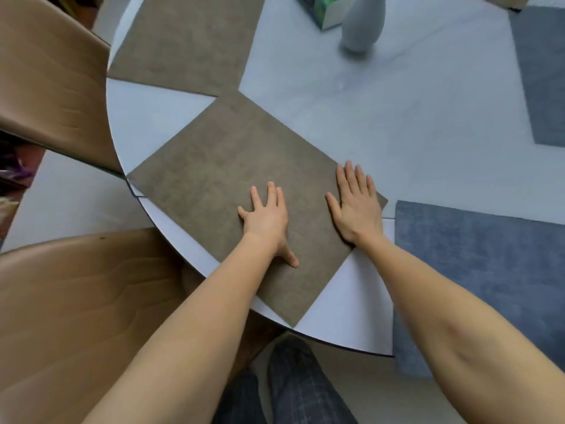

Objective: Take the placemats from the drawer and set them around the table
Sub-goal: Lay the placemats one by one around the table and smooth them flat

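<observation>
Hands, left hand and right hand, press flat on brown placemat atop white table.

Table top: smooth pale marble-look w/ soft sheen. On it, brown placemat matt, mottled, leather-like; blue placemat right of it fuzzy, cloth-like. Vase near table centre: matt grey, smooth. Chairs left of table: smooth wood grain.

Two bare forearms reach forward, side by side. The left hand and right hand lie flat, palms down, fingers spread.
</observation>
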Available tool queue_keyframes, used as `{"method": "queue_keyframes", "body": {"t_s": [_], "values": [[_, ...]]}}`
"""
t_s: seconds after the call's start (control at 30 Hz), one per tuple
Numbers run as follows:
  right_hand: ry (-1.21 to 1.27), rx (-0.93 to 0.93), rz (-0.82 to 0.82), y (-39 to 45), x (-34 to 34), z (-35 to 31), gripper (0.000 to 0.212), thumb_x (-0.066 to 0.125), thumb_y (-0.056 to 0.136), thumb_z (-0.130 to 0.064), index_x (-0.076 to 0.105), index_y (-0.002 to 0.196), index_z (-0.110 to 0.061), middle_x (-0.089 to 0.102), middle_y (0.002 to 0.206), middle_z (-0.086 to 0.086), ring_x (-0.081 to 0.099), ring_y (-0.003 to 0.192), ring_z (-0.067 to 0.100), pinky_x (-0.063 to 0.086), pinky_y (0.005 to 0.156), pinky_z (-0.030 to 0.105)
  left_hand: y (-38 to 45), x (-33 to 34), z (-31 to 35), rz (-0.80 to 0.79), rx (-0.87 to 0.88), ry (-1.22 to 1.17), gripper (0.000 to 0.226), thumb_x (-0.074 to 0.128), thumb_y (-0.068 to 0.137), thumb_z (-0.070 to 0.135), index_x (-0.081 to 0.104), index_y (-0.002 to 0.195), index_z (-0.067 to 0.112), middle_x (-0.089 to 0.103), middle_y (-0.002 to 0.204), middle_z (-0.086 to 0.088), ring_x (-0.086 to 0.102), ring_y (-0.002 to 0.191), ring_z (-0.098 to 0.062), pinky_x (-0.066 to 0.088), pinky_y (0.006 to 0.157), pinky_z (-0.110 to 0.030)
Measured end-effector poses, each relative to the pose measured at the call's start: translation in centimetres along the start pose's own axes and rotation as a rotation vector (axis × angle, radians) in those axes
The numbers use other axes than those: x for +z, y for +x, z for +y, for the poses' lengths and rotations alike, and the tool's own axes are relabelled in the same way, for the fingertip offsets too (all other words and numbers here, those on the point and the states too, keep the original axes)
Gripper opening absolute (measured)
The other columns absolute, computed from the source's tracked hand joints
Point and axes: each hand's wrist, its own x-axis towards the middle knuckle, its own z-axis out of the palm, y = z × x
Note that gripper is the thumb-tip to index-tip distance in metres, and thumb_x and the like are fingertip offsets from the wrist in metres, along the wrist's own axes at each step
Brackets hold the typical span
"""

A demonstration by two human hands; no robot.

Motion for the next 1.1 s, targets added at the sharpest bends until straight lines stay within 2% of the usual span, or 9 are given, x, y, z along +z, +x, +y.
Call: {"method": "queue_keyframes", "body": {"t_s": [0.13, 0.23, 0.43, 0.57, 0.63, 0.73, 0.8, 0.93, 1.1], "values": [[0.052, 0.194, 0.031, -1.1, -0.3, 1.9, 0.066, 0.021, 0.1, -0.044, 0.001, 0.153, -0.01, -0.001, 0.161, 0.006, -0.006, 0.148, 0.015, -0.004, 0.121, 0.032, 0.0, 0.1, -0.3, 0.004, 0.008, -0.029, 0.154, 0.086, 0.048, 0.06, -0.019, 0.149, 0.007, -0.024, 0.158, -0.007, -0.017, 0.144, -0.041, 0.014, 0.113, -0.065], [0.094, 0.27, 0.024, -1.3, -0.4, 1.7, 0.066, 0.021, 0.1, -0.044, 0.0, 0.152, -0.009, -0.004, 0.161, 0.006, -0.008, 0.148, 0.015, -0.005, 0.121, 0.033, -0.1, 0.3, -0.7, 0.018, 0.026, -0.033, 0.155, 0.084, 0.048, 0.062, -0.018, 0.15, 0.008, -0.024, 0.158, -0.006, -0.017, 0.145, -0.04, 0.014, 0.114, -0.063], [0.182, 0.276, -0.116, -1.8, -2.2, 1.9, 0.066, 0.019, 0.101, -0.045, -0.006, 0.152, -0.01, -0.011, 0.16, 0.006, -0.012, 0.148, 0.016, -0.008, 0.12, 0.035, -0.3, -0.1, -0.7, 0.022, 0.048, -0.003, 0.153, 0.083, 0.05, 0.064, -0.017, 0.15, 0.006, -0.022, 0.159, -0.008, -0.015, 0.144, -0.043, 0.017, 0.112, -0.064], [0.246, 0.283, -0.039, -6.7, -3.8, 3.0, 0.06, 0.029, 0.102, -0.034, 0.008, 0.152, -0.009, 0.002, 0.161, 0.008, 0.001, 0.149, 0.017, -0.003, 0.12, 0.035, -0.6, -0.7, -0.5, -0.022, 0.026, 0.021, 0.148, 0.082, 0.054, 0.063, -0.014, 0.151, 0.006, -0.019, 0.159, -0.009, -0.011, 0.145, -0.043, 0.019, 0.112, -0.063], [0.212, 0.308, -0.038, -9.1, -4.9, 5.0, 0.057, 0.035, 0.101, -0.024, 0.015, 0.151, -0.008, 0.009, 0.16, 0.01, 0.008, 0.148, 0.019, 0.0, 0.12, 0.036, -0.8, -1.6, 0.0, -0.034, -0.007, 0.007, 0.133, 0.083, 0.059, 0.056, 0.003, 0.152, 0.006, -0.002, 0.16, -0.011, 0.004, 0.146, -0.042, 0.021, 0.111, -0.062], [0.119, 0.354, -0.065, -11.3, -7.2, 9.5, 0.057, 0.041, 0.095, -0.01, 0.022, 0.149, -0.007, 0.014, 0.159, 0.014, 0.018, 0.146, 0.027, 0.01, 0.12, 0.038, -1.0, -2.8, 2.5, 0.089, 0.077, 0.017, 0.076, 0.077, 0.072, 0.045, 0.045, 0.132, 0.011, 0.041, 0.139, -0.013, 0.039, 0.131, -0.035, 0.034, 0.108, -0.055], [0.047, 0.387, -0.1, -11.9, -8.8, 12.6, 0.06, 0.043, 0.091, -0.002, 0.025, 0.148, -0.005, 0.017, 0.157, 0.016, 0.024, 0.143, 0.031, 0.019, 0.117, 0.04, -1.3, -3.0, 5.7, 0.146, 0.175, 0.002, 0.051, 0.069, 0.08, 0.037, 0.052, 0.122, 0.013, 0.049, 0.13, -0.012, 0.047, 0.123, -0.033, 0.04, 0.104, -0.048], [-0.114, 0.376, -0.175, -11.3, -11.3, 18.7, 0.064, 0.048, 0.083, 0.002, 0.029, 0.144, -0.004, 0.03, 0.149, 0.017, 0.031, 0.138, 0.031, 0.033, 0.109, 0.04, -0.7, -2.8, 14.1, 0.173, 0.328, -0.006, 0.042, 0.064, 0.083, 0.03, 0.053, 0.12, 0.012, 0.051, 0.126, -0.011, 0.049, 0.119, -0.031, 0.042, 0.094, -0.039], [-0.284, 0.292, -0.235, -9.6, -12.5, 27.7, 0.058, 0.049, 0.08, 0.002, 0.035, 0.136, -0.006, 0.04, 0.136, 0.014, 0.037, 0.129, 0.03, 0.04, 0.101, 0.039, 2.2, -1.8, 23.9, 0.171, 0.381, 0.005, 0.048, 0.06, 0.084, 0.026, 0.051, 0.129, 0.013, 0.05, 0.127, -0.01, 0.046, 0.121, -0.029, 0.038, 0.098, -0.037]]}}
